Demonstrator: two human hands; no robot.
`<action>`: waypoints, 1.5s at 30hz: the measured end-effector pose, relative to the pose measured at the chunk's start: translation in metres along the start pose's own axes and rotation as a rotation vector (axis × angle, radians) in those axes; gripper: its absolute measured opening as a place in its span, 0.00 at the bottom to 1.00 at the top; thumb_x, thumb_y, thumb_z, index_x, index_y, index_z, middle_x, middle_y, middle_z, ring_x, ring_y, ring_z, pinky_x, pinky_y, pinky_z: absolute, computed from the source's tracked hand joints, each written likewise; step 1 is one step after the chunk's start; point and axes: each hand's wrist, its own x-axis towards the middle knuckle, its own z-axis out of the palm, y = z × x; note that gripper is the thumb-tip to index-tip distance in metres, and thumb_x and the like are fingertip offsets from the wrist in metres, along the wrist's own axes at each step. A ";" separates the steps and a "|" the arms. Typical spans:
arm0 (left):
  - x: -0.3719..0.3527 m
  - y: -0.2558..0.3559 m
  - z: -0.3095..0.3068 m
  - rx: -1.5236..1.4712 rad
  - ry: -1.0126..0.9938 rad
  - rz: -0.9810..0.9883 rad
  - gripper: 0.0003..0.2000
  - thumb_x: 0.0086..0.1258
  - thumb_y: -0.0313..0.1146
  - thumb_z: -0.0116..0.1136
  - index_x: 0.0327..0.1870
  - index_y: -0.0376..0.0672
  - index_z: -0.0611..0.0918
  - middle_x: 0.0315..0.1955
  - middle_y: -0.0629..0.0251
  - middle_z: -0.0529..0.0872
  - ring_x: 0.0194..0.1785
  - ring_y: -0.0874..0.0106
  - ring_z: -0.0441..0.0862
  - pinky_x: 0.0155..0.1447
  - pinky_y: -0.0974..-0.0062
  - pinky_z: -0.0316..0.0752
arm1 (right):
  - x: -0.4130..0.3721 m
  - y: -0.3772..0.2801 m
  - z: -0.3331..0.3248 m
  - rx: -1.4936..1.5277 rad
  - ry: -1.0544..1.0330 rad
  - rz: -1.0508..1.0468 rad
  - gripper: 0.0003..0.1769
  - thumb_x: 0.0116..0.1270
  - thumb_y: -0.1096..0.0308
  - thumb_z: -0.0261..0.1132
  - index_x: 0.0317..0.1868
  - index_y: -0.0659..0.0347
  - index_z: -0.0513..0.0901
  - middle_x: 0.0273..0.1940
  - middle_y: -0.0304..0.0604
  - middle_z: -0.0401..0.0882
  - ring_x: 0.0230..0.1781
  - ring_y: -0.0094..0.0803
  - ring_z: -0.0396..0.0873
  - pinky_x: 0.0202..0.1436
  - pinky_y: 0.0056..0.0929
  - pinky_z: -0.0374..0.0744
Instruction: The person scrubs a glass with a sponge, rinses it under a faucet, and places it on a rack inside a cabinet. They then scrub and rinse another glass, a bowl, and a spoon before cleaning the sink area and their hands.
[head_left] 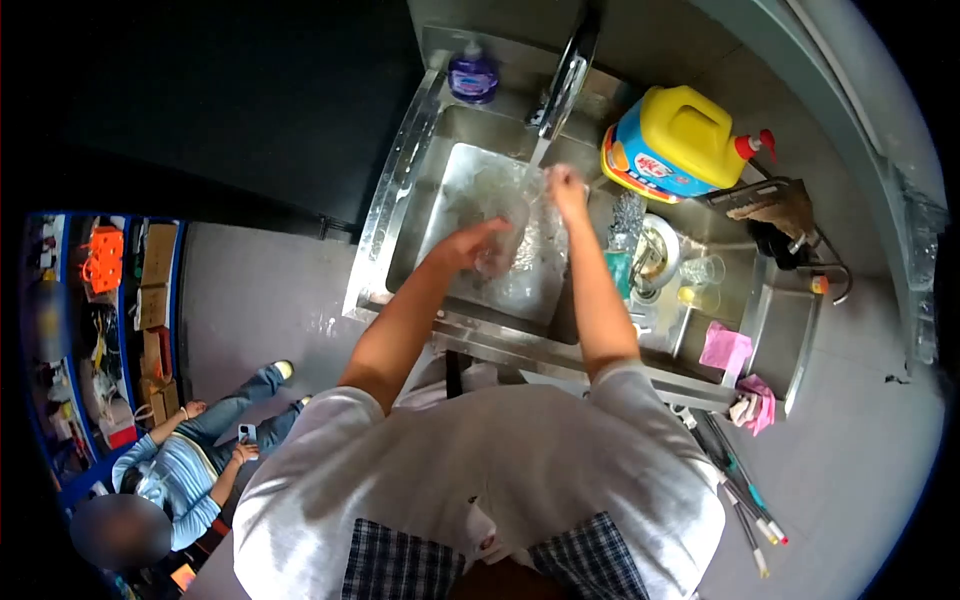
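1. Water (541, 152) runs from the metal faucet (568, 88) into the left sink basin (455, 180), splashing over its floor between the person's hands.
2. The left hand (474, 244) is over the middle of this basin, fingers pointing toward the stream. A blurred see-through object (507, 238) shows at its fingertips, inside the basin's outline; whether the fingers close on it I cannot tell.
3. The right hand (566, 190) is just beside the stream, near the faucet, its fingers curled in; whether anything is inside them I cannot tell.
4. A purple soap bottle (473, 76) stands at the sink's back left corner. Behind the right-hand side is a yellow detergent jug (690, 140) with a red pump.
5. In the right-hand part of the sink are a round dish (659, 250) with a pale rim and clear drinking glasses (705, 268).
6. A pink cloth (725, 347) lies near the front edge; another pink cloth (763, 402) hangs at the corner.
7. To the left, well apart, a person in a striped top (172, 478) holds a phone (247, 434).
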 end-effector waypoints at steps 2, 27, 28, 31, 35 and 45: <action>-0.018 0.004 0.037 -0.312 -0.028 0.041 0.28 0.58 0.49 0.64 0.55 0.40 0.72 0.42 0.53 0.82 0.39 0.62 0.82 0.41 0.68 0.80 | 0.025 -0.049 0.014 -0.150 0.121 -0.077 0.20 0.57 0.57 0.70 0.42 0.62 0.78 0.30 0.41 0.76 0.32 0.33 0.76 0.36 0.30 0.76; -0.133 -0.016 0.114 0.632 0.789 0.566 0.51 0.45 0.46 0.69 0.71 0.38 0.53 0.40 0.58 0.85 0.40 0.68 0.83 0.44 0.74 0.78 | -0.178 -0.146 0.079 0.615 -0.390 0.656 0.34 0.58 0.43 0.65 0.55 0.59 0.71 0.44 0.51 0.79 0.37 0.42 0.80 0.38 0.35 0.81; -0.146 -0.012 0.138 0.698 0.846 0.705 0.52 0.43 0.47 0.69 0.71 0.36 0.55 0.38 0.59 0.86 0.36 0.68 0.84 0.42 0.75 0.78 | -0.181 -0.162 0.077 0.649 -0.313 0.543 0.34 0.59 0.43 0.65 0.56 0.59 0.70 0.44 0.52 0.79 0.38 0.42 0.81 0.38 0.35 0.81; -0.130 0.014 0.129 0.686 0.606 0.628 0.54 0.42 0.46 0.69 0.72 0.38 0.51 0.44 0.54 0.83 0.47 0.61 0.82 0.50 0.69 0.77 | -0.175 -0.165 0.073 0.769 -0.261 0.330 0.30 0.58 0.46 0.67 0.52 0.59 0.73 0.42 0.52 0.80 0.39 0.44 0.81 0.42 0.44 0.81; -0.088 -0.065 0.107 0.564 0.479 0.168 0.55 0.42 0.45 0.69 0.72 0.37 0.49 0.51 0.50 0.80 0.56 0.59 0.78 0.56 0.68 0.74 | -0.167 -0.035 0.057 0.573 -0.168 0.887 0.35 0.55 0.46 0.69 0.55 0.62 0.72 0.45 0.52 0.78 0.43 0.45 0.80 0.47 0.48 0.79; -0.065 -0.071 0.041 0.897 0.330 0.453 0.53 0.40 0.42 0.70 0.70 0.35 0.54 0.53 0.51 0.78 0.52 0.58 0.78 0.53 0.61 0.74 | -0.235 -0.125 0.106 0.635 -0.159 0.310 0.37 0.62 0.52 0.65 0.67 0.54 0.60 0.54 0.48 0.72 0.46 0.42 0.78 0.48 0.40 0.81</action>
